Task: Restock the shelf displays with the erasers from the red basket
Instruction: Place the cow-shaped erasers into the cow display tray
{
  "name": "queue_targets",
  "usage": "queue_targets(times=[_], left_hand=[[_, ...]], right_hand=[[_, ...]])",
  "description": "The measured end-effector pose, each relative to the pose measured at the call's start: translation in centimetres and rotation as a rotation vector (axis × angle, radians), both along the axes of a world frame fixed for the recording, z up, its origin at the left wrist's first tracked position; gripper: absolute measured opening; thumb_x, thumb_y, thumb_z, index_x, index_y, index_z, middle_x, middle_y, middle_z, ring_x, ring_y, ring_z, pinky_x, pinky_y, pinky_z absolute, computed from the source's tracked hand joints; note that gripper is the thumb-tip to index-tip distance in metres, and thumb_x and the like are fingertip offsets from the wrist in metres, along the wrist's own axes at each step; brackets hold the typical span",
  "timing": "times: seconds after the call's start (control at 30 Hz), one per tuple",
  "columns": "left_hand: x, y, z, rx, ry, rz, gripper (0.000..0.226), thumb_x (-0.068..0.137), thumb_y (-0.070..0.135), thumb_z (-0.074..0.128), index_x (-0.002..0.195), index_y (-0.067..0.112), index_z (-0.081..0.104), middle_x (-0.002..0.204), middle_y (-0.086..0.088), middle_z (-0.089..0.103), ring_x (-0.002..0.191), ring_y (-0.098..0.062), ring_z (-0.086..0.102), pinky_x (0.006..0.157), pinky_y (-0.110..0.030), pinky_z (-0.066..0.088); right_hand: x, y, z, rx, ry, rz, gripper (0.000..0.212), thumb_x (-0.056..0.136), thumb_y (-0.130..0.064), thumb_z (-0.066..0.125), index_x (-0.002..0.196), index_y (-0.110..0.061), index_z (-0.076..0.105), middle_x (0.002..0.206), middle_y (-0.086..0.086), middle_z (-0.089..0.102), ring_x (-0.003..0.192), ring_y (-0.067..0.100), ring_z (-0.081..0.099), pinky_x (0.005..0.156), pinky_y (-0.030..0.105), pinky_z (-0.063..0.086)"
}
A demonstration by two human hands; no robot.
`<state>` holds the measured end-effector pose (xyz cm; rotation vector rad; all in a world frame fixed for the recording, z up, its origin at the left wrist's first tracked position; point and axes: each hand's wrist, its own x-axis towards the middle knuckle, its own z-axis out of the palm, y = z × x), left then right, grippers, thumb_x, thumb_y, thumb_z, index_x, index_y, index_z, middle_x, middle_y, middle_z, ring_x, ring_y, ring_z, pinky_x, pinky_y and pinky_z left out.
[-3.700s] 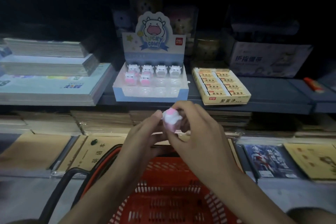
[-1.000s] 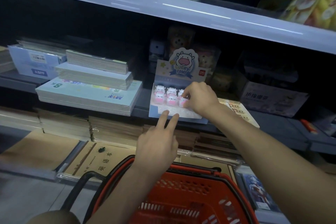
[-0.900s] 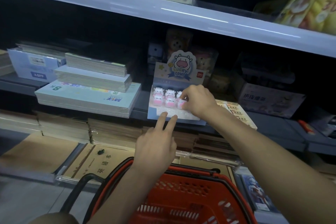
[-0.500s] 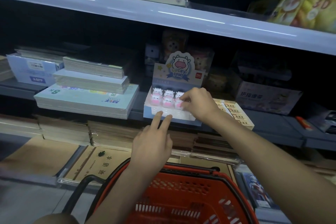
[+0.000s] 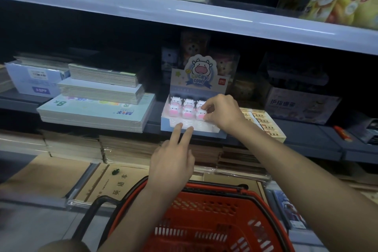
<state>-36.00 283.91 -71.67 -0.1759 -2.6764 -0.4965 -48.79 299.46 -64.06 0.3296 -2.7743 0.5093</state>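
A blue and white "Lucky Cow" display box (image 5: pixel 180 128) stands on the middle shelf with several pink and white cow erasers in two rows. My right hand (image 5: pixel 224 111) pinches the third cow eraser (image 5: pixel 200 114) of the front row, seated in its slot. My left hand (image 5: pixel 172 158) reaches up from below, two straight fingers pressed against the box's front edge. The red basket (image 5: pixel 206 223) sits under my arms at the bottom of the view; its contents are not visible.
Stacks of notebooks (image 5: pixel 98 106) lie left of the display box. A yellow box of block erasers (image 5: pixel 263 125) sits to its right, partly behind my right forearm. An upper shelf edge (image 5: pixel 184 12) runs overhead. Brown exercise books (image 5: pixel 102 184) fill the lower shelf.
Since 3.7 s ago my right hand has carried the cow eraser from above the basket to the box's front row. Over the last second both hands stay nearly still.
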Motion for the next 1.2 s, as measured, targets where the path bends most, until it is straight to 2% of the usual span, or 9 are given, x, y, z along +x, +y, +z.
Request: queue_targets(times=[0.3, 0.4, 0.5, 0.6, 0.7, 0.83, 0.97, 1.07, 1.2], left_hand=[[-0.7, -0.3, -0.3, -0.047, 0.019, 0.014, 0.06, 0.103, 0.033, 0.045, 0.161, 0.029, 0.029, 0.17, 0.0, 0.027, 0.131, -0.023, 0.052, 0.108, -0.042, 0.044], [-0.6, -0.1, -0.2, -0.075, 0.028, 0.031, 0.062, 0.102, 0.035, 0.047, 0.161, 0.027, 0.032, 0.169, -0.003, 0.03, 0.134, -0.025, 0.049, 0.11, -0.043, 0.042], [-0.4, -0.1, -0.1, -0.08, 0.031, 0.023, 0.064, 0.103, 0.038, 0.046, 0.163, 0.027, 0.028, 0.171, -0.004, 0.025, 0.137, -0.025, 0.046, 0.113, -0.043, 0.039], [0.1, -0.4, 0.2, -0.066, 0.073, -0.003, 0.066, 0.101, 0.041, 0.047, 0.162, 0.025, 0.03, 0.169, -0.006, 0.03, 0.134, -0.026, 0.05, 0.11, -0.045, 0.042], [1.8, -0.8, -0.3, -0.097, 0.117, -0.052, 0.067, 0.097, 0.046, 0.051, 0.158, 0.022, 0.04, 0.16, -0.009, 0.044, 0.131, -0.029, 0.053, 0.104, -0.047, 0.044], [4.3, -1.5, -1.4, -0.18, 0.061, -0.087, 0.07, 0.095, 0.058, 0.045, 0.157, 0.026, 0.04, 0.16, -0.008, 0.044, 0.139, -0.029, 0.047, 0.108, -0.05, 0.042], [6.4, -2.6, -4.6, -0.274, -0.042, -0.101, 0.071, 0.094, 0.063, 0.043, 0.154, 0.025, 0.043, 0.156, -0.012, 0.048, 0.138, -0.034, 0.047, 0.112, -0.055, 0.04], [7.7, -4.2, -8.6, -0.369, -0.148, -0.101, 0.074, 0.094, 0.064, 0.041, 0.155, 0.022, 0.042, 0.156, -0.016, 0.046, 0.14, -0.039, 0.045, 0.115, -0.06, 0.035], [8.7, -6.8, -13.2, -0.476, -0.269, -0.063, 0.076, 0.091, 0.061, 0.051, 0.156, 0.021, 0.041, 0.159, -0.022, 0.04, 0.148, -0.043, 0.035, 0.119, -0.068, 0.025]], right_hand=[[0.4, 0.1, 0.2, 0.048, -0.015, 0.021, 0.045, 0.084, -0.016, 0.083, 0.127, -0.023, 0.071, 0.117, 0.006, 0.073, 0.105, 0.025, 0.068, 0.092, 0.042, 0.059], [1.5, 0.7, 0.9, 0.007, 0.062, 0.045, 0.053, 0.084, -0.016, 0.083, 0.133, -0.024, 0.067, 0.127, 0.003, 0.069, 0.115, 0.022, 0.065, 0.097, 0.037, 0.055], [4.5, 1.9, 1.6, -0.077, 0.155, 0.08, 0.048, 0.085, -0.017, 0.081, 0.131, -0.025, 0.068, 0.123, -0.003, 0.065, 0.108, 0.013, 0.062, 0.09, 0.026, 0.049], [9.2, 3.3, 1.0, -0.098, 0.191, 0.126, 0.043, 0.089, -0.022, 0.078, 0.13, -0.029, 0.066, 0.123, -0.01, 0.06, 0.1, 0.004, 0.056, 0.089, 0.025, 0.049], [13.9, 4.5, -0.5, -0.106, 0.17, 0.146, 0.043, 0.092, -0.032, 0.075, 0.134, -0.029, 0.064, 0.127, -0.013, 0.057, 0.114, 0.004, 0.055, 0.096, 0.024, 0.046], [18.1, 6.3, -4.9, -0.105, 0.156, 0.194, 0.048, 0.091, -0.035, 0.074, 0.136, -0.025, 0.063, 0.136, -0.008, 0.055, 0.128, 0.011, 0.055, 0.106, 0.028, 0.046], [19.8, 9.3, -12.3, 0.063, 0.033, 0.185, 0.056, 0.089, -0.041, 0.074, 0.141, -0.025, 0.059, 0.147, -0.001, 0.051, 0.136, 0.02, 0.05, 0.113, 0.035, 0.043], [20.8, 11.7, -18.1, 0.265, -0.209, 0.186, 0.067, 0.087, -0.042, 0.075, 0.147, -0.023, 0.052, 0.152, 0.01, 0.045, 0.14, 0.032, 0.045, 0.114, 0.045, 0.042], [23.2, 15.0, -23.5, 0.425, -0.406, 0.144, 0.068, 0.078, -0.032, 0.081, 0.14, -0.014, 0.06, 0.141, 0.022, 0.054, 0.129, 0.044, 0.054, 0.104, 0.049, 0.047]])
